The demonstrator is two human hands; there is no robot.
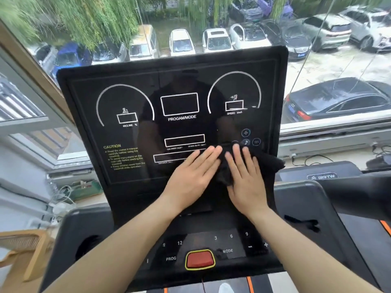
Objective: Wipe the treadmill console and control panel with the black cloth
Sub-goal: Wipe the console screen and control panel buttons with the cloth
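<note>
The treadmill's black console screen stands upright in front of me, printed with incline, program and speed displays. A black cloth is pressed against its lower right part, spilling past the screen's right edge. My right hand lies flat on the cloth, fingers spread. My left hand lies flat beside it, its fingertips on the cloth's left edge and its palm on the glass. Below them is the control panel with number keys, PROG and MODE labels and a red stop button.
Cup holders sit at either side of the panel. A second treadmill stands to the right. A window behind the console overlooks parked cars. Cables and a power strip lie on the left sill; a wooden chair is at lower left.
</note>
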